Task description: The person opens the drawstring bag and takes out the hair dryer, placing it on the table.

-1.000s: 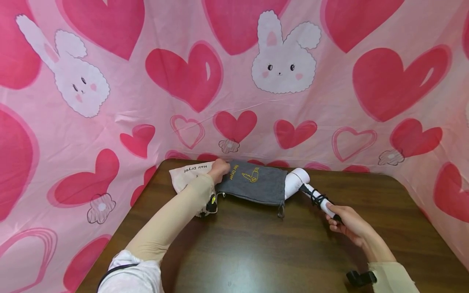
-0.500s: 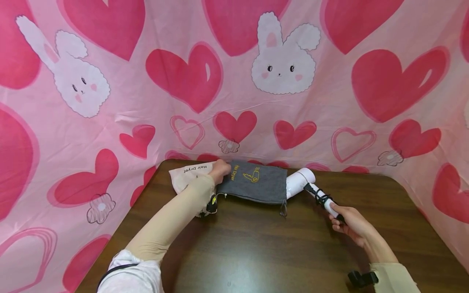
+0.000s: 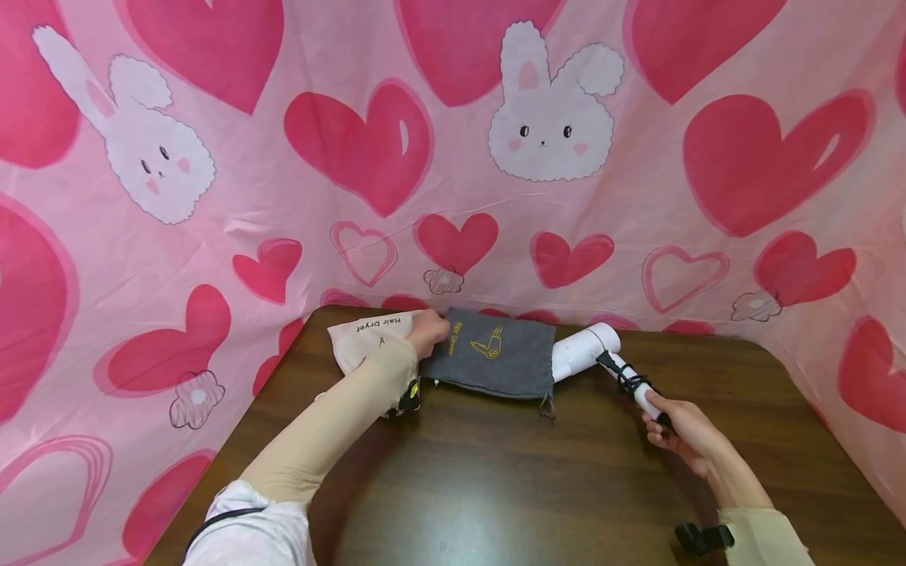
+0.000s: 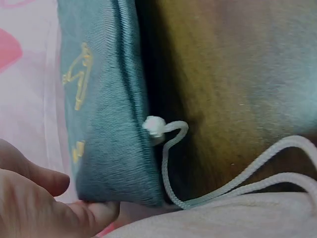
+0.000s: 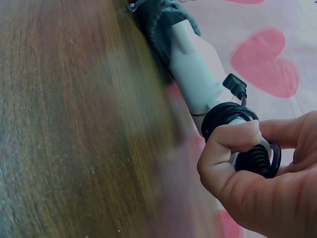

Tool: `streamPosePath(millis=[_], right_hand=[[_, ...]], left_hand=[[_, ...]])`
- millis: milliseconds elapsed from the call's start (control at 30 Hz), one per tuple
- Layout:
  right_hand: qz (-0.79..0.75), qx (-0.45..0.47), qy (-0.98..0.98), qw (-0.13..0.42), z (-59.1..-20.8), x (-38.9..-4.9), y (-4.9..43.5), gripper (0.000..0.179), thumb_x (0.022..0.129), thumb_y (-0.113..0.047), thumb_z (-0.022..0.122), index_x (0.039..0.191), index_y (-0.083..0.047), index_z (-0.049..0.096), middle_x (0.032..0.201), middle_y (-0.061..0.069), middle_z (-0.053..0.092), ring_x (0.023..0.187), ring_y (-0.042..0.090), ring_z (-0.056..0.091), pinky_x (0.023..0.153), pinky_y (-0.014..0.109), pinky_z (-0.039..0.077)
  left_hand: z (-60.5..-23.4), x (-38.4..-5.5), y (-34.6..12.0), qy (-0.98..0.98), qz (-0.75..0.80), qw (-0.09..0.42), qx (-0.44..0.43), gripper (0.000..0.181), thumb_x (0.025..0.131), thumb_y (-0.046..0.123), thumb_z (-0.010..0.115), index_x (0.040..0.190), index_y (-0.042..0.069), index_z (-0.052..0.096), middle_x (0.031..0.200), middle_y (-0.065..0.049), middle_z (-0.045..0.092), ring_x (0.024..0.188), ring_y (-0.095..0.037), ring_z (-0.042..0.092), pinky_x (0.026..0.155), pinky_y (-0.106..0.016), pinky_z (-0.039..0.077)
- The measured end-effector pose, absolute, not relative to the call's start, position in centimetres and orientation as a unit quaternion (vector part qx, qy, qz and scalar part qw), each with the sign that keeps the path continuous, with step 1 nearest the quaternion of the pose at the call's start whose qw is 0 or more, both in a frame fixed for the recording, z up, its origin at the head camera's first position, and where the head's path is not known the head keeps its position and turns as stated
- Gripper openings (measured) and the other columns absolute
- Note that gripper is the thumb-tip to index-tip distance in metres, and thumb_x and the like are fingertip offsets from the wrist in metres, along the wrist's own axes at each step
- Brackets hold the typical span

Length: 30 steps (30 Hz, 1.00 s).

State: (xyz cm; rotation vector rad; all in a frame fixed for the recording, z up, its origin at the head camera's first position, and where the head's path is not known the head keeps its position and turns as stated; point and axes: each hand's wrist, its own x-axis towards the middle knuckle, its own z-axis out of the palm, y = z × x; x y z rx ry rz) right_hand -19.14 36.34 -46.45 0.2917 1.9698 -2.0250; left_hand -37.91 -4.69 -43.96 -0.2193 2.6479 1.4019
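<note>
A grey drawstring pouch [image 3: 524,358] with yellow "Hair Dryer" lettering lies at the back of the table. My left hand [image 3: 427,332] pinches its closed end at the corner, thumb on the near face in the left wrist view. From the pouch's right-hand mouth sticks out a white hair dryer [image 3: 583,350]; the right wrist view shows its narrow nozzle [image 5: 183,37] at the opening. My right hand [image 3: 683,428] grips the dryer's handle, fingers and thumb curled round it. A black cord [image 5: 230,114] is wound around the handle, its plug poking up.
A white "Hair Dryer" pouch [image 3: 350,346] lies partly under my left forearm, with a white drawstring [image 4: 237,181] beside the grey pouch. The brown wooden table [image 3: 524,487] meets a pink heart-and-rabbit curtain [image 3: 467,149] at the back and sides.
The hair dryer has slid to the right with my right hand, so more of its white barrel shows outside the grey pouch. My left hand has stayed at the pouch's closed end.
</note>
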Motion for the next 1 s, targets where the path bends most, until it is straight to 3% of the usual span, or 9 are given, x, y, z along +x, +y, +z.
streamPosePath(millis=[200,267,400,533,1000], right_hand=[[-0.714,0.111,0.676,0.146,-46.6,-19.0,36.3,0.054,0.115,-0.033,0.043,0.137,0.013,0.028,0.085,0.003,0.057,0.067,0.008,0.05,0.063,0.023,0.051],[-0.716,0.111,0.674,0.144,-46.6,-19.0,36.3,0.053,0.115,-0.033,0.043,0.137,0.013,0.028,0.085,0.003,0.057,0.067,0.008,0.05,0.063,0.023,0.051],[-0.724,0.116,0.667,0.135,-46.6,-19.0,36.4,0.051,0.115,-0.032,0.043,0.135,0.013,0.029,0.084,0.003,0.057,0.066,0.008,0.049,0.062,0.023,0.05],[-0.728,0.121,0.662,0.129,-46.6,-19.1,36.6,0.05,0.115,-0.032,0.043,0.134,0.013,0.029,0.083,0.003,0.056,0.066,0.008,0.049,0.061,0.023,0.05],[-0.739,0.141,0.649,0.116,-46.9,-18.9,37.1,0.047,0.115,-0.032,0.041,0.131,0.011,0.029,0.082,0.003,0.056,0.066,0.008,0.049,0.06,0.023,0.05]], left_hand=[[-44.0,-36.9,-4.1,0.911,0.403,0.086,-0.028,0.032,0.098,0.003,0.052,0.127,-0.009,0.058,0.129,-0.021,0.056,0.107,-0.033,0.048,0.085,-0.04,0.042],[-44.1,-36.7,-3.9,0.919,0.384,0.086,-0.009,0.038,0.098,0.005,0.054,0.134,-0.009,0.055,0.139,-0.025,0.052,0.12,-0.036,0.048,0.095,-0.041,0.041],[-44.3,-36.3,-3.6,0.936,0.337,0.098,0.008,0.052,0.099,0.009,0.054,0.15,-0.002,0.046,0.156,-0.028,0.033,0.143,-0.043,0.03,0.114,-0.05,0.032],[-44.6,-35.8,-3.1,0.951,0.29,0.104,0.031,0.055,0.099,0.012,0.056,0.153,0.008,0.047,0.159,-0.025,0.025,0.145,-0.045,0.022,0.113,-0.058,0.03],[-47.1,-33.9,-0.9,0.959,0.15,0.131,0.199,0.058,0.095,0.012,0.065,0.152,0.023,0.056,0.161,-0.017,0.031,0.151,-0.042,0.018,0.117,-0.07,0.017]])
